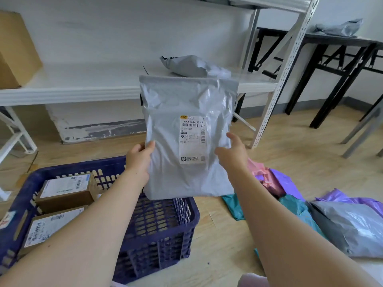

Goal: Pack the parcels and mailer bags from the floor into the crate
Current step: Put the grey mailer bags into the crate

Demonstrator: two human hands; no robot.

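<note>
The blue crate [187, 212] lies under our left hand [139, 160], which pinches the grey mailer bag [176, 179] upright by one edge while our right hand [233, 155] rests loosely against the other, grip unclear, so it may slide floorward.

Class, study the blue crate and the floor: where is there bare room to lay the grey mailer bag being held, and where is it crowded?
Free: the bare mesh bottom of the crate, between the two cardboard boxes and its right wall; also the wood floor strip between crate and mailer pile. Crowded: the crate's left side.
</note>
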